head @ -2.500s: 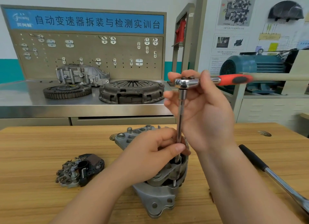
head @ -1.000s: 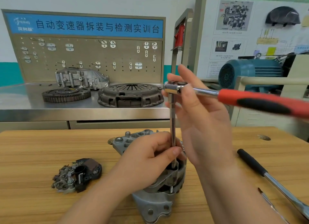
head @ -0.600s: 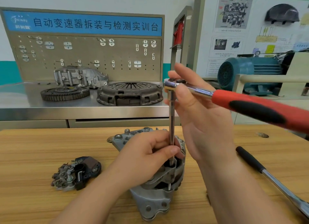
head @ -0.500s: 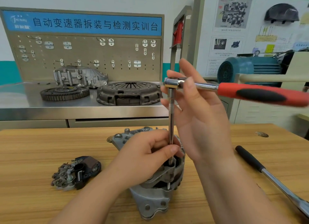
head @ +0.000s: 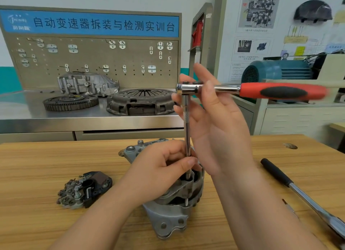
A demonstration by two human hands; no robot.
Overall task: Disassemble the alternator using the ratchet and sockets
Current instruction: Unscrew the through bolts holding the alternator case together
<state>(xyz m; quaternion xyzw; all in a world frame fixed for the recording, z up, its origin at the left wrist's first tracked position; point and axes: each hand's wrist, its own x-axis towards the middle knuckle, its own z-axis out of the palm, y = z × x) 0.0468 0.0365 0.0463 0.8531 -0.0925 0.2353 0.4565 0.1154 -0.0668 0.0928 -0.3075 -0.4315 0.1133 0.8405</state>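
Observation:
The grey alternator [head: 171, 216] stands on the wooden table [head: 37, 165] in front of me. A long extension bar [head: 187, 130] rises straight up from a bolt on its top to the chrome head of a ratchet [head: 188, 88] with a red and black handle [head: 280, 92] pointing right. My left hand [head: 160, 173] lies on the alternator and pinches the bar's lower end between thumb and fingers. My right hand [head: 214, 119] is at the ratchet head, fingers around the head and neck, index finger raised straight.
A removed black rectifier part [head: 85, 189] lies on the table to the left. A second long-handled tool [head: 291, 186] lies at the right. Behind, a steel bench carries a clutch cover [head: 140, 101], a flywheel [head: 70, 102] and a housing [head: 87, 83]. A teal motor [head: 276, 70] stands far right.
The ratchet handle has swung back and forth at the right while the extension bar stayed upright on the bolt. My left hand has kept its hold on the bar.

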